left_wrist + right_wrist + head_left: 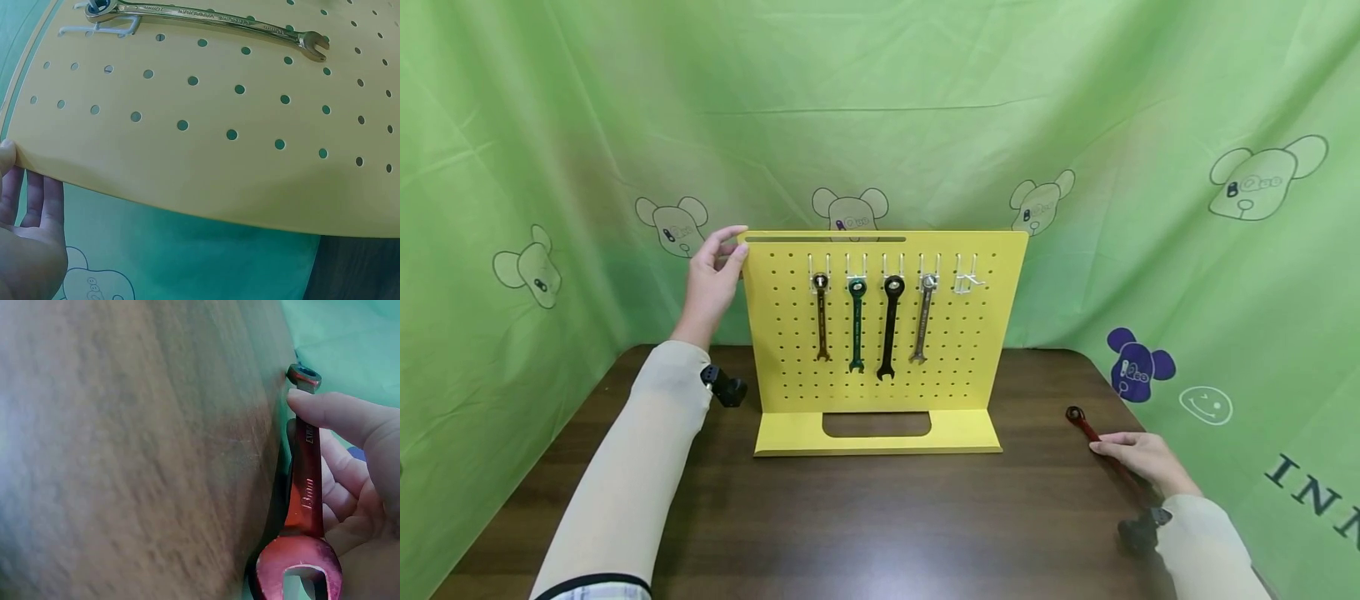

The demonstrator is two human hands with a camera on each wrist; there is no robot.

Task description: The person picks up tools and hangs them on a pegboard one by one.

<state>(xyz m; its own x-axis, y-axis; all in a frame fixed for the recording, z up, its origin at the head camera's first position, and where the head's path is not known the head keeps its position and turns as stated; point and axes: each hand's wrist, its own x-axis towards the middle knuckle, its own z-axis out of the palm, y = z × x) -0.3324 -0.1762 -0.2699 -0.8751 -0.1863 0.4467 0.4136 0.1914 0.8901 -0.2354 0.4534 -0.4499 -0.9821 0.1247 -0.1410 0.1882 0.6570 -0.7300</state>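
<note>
A yellow pegboard [1011, 275] stands upright on the table. My left hand [711, 279] grips its upper left edge, thumb on the front and fingers behind, as the left wrist view shows. Off to the board's right, my right hand [1147, 460] holds a red combination wrench [307, 481] marked 13mm by its shank, between thumb and fingers. The wrench's ring end points away from me; its open end is nearest the wrist camera. Hanging from the board's hooks are a bronze wrench [822, 325], a green wrench [857, 329], a black wrench [891, 325] and a silver wrench [923, 321].
The rightmost white hook [967, 283] on the board bears no wrench. Under everything lies a dark brown wooden table [865, 517]. A green curtain [925, 67] with printed bear heads surrounds its back and sides. The board's base [970, 427] has a wide cutout.
</note>
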